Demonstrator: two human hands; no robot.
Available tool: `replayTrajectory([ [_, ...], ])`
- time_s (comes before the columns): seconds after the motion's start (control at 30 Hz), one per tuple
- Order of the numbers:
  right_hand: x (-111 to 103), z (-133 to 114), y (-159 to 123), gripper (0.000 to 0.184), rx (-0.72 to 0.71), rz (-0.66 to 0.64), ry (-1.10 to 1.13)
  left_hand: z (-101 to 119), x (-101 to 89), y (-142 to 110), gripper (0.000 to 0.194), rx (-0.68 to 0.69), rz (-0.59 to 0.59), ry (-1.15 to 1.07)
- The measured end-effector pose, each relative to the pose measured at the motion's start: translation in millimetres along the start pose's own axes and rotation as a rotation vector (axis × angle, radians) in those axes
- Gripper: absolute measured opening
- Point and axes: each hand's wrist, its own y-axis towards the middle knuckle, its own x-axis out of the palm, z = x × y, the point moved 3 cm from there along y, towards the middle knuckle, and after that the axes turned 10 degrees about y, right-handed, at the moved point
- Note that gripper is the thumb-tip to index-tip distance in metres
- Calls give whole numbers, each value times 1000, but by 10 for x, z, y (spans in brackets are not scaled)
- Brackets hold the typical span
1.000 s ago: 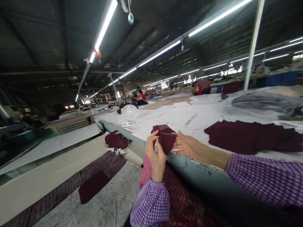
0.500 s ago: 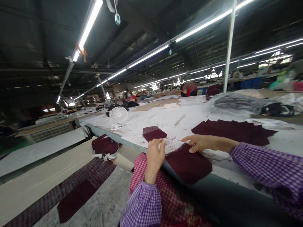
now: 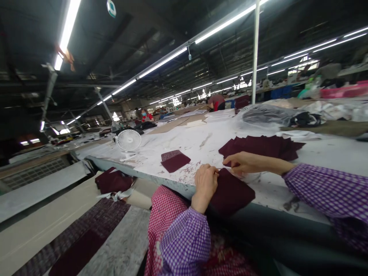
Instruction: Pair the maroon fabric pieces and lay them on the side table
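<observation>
A maroon fabric piece [image 3: 231, 191] hangs partly over the near edge of the white-covered table. My left hand [image 3: 205, 186] is closed on its upper left edge, the fingertips pinched together. Just above that piece, my right hand [image 3: 244, 161] has its fingers bent together, their tips close to the lower left edge of a spread pile of maroon fabric pieces [image 3: 261, 147]. What lies between the right fingertips is too small to make out. Further left, a folded fabric piece [image 3: 175, 161], maroon with a speckled part, lies flat on the table.
A small white fan [image 3: 128, 140] stands on the table [image 3: 198, 142] at left. Lower left, a bench carries crumpled maroon cloth [image 3: 115, 181] and a speckled strip [image 3: 83, 222]. Clear plastic wrap [image 3: 260, 117] lies behind the pile. Other people work far back.
My left hand has moved right and closed on the fabric piece's edge. My right hand has come off that piece toward the pile, fingers drawn together. The view has shifted right.
</observation>
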Motion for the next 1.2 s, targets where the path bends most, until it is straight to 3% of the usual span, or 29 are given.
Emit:
replayTrajectory([
  [0.07, -58, -33, -25, 23, -124, 73, -177, 45, 0, -1, 24, 46, -13, 47],
  [0.23, -34, -117, -36, 24, -359, 132, -361, 141, -8, 49, 30, 162, -58, 164],
  [0.87, 35, -58, 8, 16, -416, 89, -484, 162, 42, 110, 30, 269, -23, 164],
  [1.03, 80, 2, -32, 23, -493, 115, -583, 99, 93, 95, 28, 232, -3, 37],
  [1.2, 145, -14, -46, 24, -561, 87, -815, 76, 113, 88, 34, 284, 18, -5],
])
